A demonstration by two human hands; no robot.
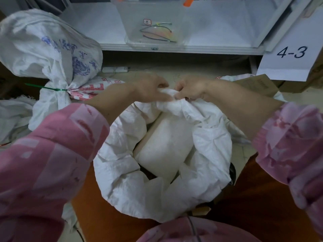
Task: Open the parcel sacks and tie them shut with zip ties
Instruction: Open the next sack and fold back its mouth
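A white woven parcel sack (pixel 122 172) stands open between my knees, with a white soft parcel (pixel 166 147) inside. My left hand (pixel 150 88) and my right hand (pixel 192 88) both pinch the bunched far rim of the sack, close together. At the left lies another white sack (pixel 43 46) with blue print, its neck tied with a green zip tie (pixel 47 88). Several loose zip ties (pixel 157 34) lie in a clear plastic bin (pixel 180 20) on the shelf ahead.
A white shelf (pixel 218 48) runs across the back. A paper sign reading 4-3 (pixel 290 53) hangs at the right over brown cardboard (pixel 258 84). A red-printed sack (pixel 90 88) lies behind my left arm. More white sacking (pixel 12 116) sits at the far left.
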